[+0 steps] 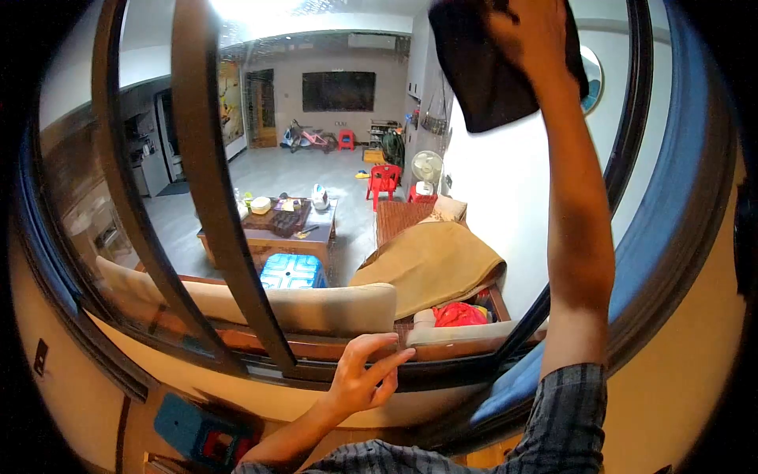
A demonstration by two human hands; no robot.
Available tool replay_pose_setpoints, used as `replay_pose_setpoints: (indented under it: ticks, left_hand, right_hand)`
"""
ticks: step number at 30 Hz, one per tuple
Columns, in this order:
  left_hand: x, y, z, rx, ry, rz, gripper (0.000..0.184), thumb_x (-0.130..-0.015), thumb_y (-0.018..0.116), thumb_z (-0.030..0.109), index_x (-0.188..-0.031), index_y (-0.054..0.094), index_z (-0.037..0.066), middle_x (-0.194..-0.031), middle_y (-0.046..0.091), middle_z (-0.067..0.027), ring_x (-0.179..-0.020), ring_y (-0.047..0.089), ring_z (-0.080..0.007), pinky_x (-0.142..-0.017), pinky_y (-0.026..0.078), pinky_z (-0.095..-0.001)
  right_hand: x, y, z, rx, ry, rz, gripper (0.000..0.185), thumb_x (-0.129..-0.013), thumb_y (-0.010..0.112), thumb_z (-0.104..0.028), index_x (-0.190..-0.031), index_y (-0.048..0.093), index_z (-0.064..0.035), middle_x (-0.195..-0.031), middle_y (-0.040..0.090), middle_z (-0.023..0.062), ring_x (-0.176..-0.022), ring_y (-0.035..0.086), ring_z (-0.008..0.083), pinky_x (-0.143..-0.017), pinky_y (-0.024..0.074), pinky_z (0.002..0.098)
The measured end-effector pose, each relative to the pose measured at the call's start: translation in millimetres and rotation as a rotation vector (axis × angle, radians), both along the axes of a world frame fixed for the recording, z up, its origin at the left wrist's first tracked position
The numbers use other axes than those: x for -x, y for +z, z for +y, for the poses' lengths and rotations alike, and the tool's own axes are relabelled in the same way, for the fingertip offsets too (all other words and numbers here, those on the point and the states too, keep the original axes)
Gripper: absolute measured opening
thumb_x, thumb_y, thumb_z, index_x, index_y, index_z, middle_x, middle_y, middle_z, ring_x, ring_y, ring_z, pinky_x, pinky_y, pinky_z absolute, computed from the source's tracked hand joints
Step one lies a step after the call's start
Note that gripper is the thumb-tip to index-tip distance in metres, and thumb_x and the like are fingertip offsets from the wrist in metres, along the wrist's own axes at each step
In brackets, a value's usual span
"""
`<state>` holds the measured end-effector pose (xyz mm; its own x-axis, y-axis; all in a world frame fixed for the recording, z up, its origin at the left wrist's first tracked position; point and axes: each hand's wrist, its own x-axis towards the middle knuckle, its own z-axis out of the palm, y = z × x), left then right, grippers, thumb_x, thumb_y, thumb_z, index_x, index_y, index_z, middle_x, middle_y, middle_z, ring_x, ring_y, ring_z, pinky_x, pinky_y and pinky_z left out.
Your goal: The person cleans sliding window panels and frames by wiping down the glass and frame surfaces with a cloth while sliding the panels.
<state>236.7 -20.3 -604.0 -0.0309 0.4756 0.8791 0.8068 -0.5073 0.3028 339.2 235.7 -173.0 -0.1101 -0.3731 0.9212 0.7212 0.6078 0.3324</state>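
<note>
My right hand [533, 39] is raised high at the upper right, its arm stretched up in front of the window. It holds a black cloth [474, 79] spread out against the window pane; some of its fingertips are cut off by the top edge. Low in the middle, my left hand [362, 379] is held before the lower window frame [426, 378] with nothing in it. Its fingers are partly bent and apart. Whether it touches the frame, I cannot tell.
Dark upright window bars [207, 158] stand to the left. A blue curtain [679, 205] hangs at the right. Below left is a blue stool [185, 426]. Beyond the glass are a sofa [339, 308], a low table [316, 235], a fan [427, 166] and a red chair [384, 180].
</note>
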Motion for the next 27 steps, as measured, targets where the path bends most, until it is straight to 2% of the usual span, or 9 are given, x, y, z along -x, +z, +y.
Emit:
replay_pose_setpoints:
  ticks: [2, 7, 11, 14, 18, 20, 22, 25, 27]
  left_hand:
    - [-2, -4, 8, 0.012, -0.001, -0.02, 0.048, -0.075, 0.067, -0.002, -0.12, 0.076, 0.013, -0.128, 0.059, -0.014, -0.114, 0.06, -0.032, -0.099, 0.05, -0.043]
    - [-6, -19, 22, 0.029, 0.015, -0.1, 0.047, -0.075, 0.066, -0.005, -0.117, 0.076, 0.013, -0.124, 0.061, -0.0152, -0.112, 0.062, -0.0322, -0.096, 0.052, -0.0416]
    - [-12, -24, 34, 0.046, 0.021, -0.126, 0.045, -0.077, 0.064, -0.007, -0.115, 0.076, 0.013, -0.124, 0.061, -0.0165, -0.109, 0.063, -0.0324, -0.094, 0.053, -0.0404]
    - [-11, -29, 38, 0.067, 0.026, -0.135, 0.044, -0.077, 0.063, -0.008, -0.114, 0.076, 0.012, -0.123, 0.06, -0.0169, -0.108, 0.064, -0.0325, -0.093, 0.054, -0.0398]
    - [-7, -33, 41, 0.073, 0.037, -0.129, 0.042, -0.078, 0.063, -0.008, -0.113, 0.076, 0.012, -0.123, 0.06, -0.0171, -0.107, 0.064, -0.0327, -0.092, 0.053, -0.0392]
    - [-7, -34, 40, 0.077, 0.048, -0.126, 0.042, -0.078, 0.063, -0.007, -0.113, 0.076, 0.012, -0.123, 0.06, -0.0171, -0.106, 0.064, -0.0329, -0.092, 0.053, -0.0392]
    - [-7, -36, 36, 0.074, 0.072, -0.112, 0.041, -0.078, 0.063, -0.007, -0.112, 0.076, 0.012, -0.122, 0.061, -0.0171, -0.106, 0.064, -0.0329, -0.091, 0.053, -0.0392]
    - [-9, -35, 28, 0.087, 0.071, -0.144, 0.039, -0.078, 0.063, -0.007, -0.11, 0.077, 0.012, -0.121, 0.062, -0.017, -0.106, 0.064, -0.033, -0.09, 0.053, -0.0393]
    - [-11, -35, 18, 0.107, 0.099, -0.139, 0.038, -0.079, 0.064, -0.007, -0.109, 0.077, 0.012, -0.119, 0.062, -0.017, -0.105, 0.064, -0.0327, -0.09, 0.053, -0.0391]
  right_hand:
    - [9, 33, 15, -0.009, -0.011, 0.086, 0.078, -0.093, 0.063, -0.032, -0.159, 0.032, -0.0063, -0.163, 0.03, 0.0243, -0.153, 0.025, 0.0401, -0.125, 0.0181, 0.0512]
    - [13, -15, 6, -0.011, -0.002, 0.063, 0.076, -0.093, 0.063, -0.023, -0.159, 0.031, -0.007, -0.164, 0.028, 0.0238, -0.154, 0.023, 0.0389, -0.126, 0.0158, 0.0519]
    - [6, -109, -31, 0.139, 0.067, -0.116, 0.076, -0.093, 0.064, -0.02, -0.16, 0.03, -0.0084, -0.165, 0.026, 0.0225, -0.155, 0.021, 0.0401, -0.126, 0.0144, 0.0559]
    - [11, -175, -16, 0.1, 0.268, -0.209, 0.095, -0.078, 0.078, -0.027, -0.161, 0.034, -0.0196, -0.167, 0.029, 0.0147, -0.153, 0.026, 0.0387, -0.118, 0.0317, 0.0537]
    - [11, -253, -36, 0.401, 0.335, -0.451, 0.095, -0.073, 0.079, -0.024, -0.159, 0.039, -0.0174, -0.166, 0.028, 0.0194, -0.151, 0.028, 0.045, -0.118, 0.0321, 0.0508]
    - [12, -295, -40, 0.408, 0.321, -0.523, 0.092, -0.08, 0.075, -0.026, -0.162, 0.033, -0.0191, -0.169, 0.023, 0.0178, -0.147, 0.035, 0.0377, -0.119, 0.0346, 0.0426]
    - [19, -356, -35, 0.531, 0.357, -0.667, 0.077, -0.081, 0.072, -0.028, -0.154, 0.048, -0.0175, -0.163, 0.036, 0.0158, -0.149, 0.035, 0.0346, -0.116, 0.0365, 0.0461]
    - [25, -470, -33, 0.564, 0.291, -0.781, 0.066, -0.088, 0.066, -0.029, -0.151, 0.053, -0.0156, -0.161, 0.042, 0.0067, -0.148, 0.039, 0.0257, -0.114, 0.0365, 0.0425]
    - [24, -531, -38, 0.401, 0.148, -0.818, 0.063, -0.09, 0.063, -0.028, -0.15, 0.052, -0.013, -0.16, 0.044, 0.0023, -0.146, 0.041, 0.0215, -0.113, 0.0374, 0.0379]
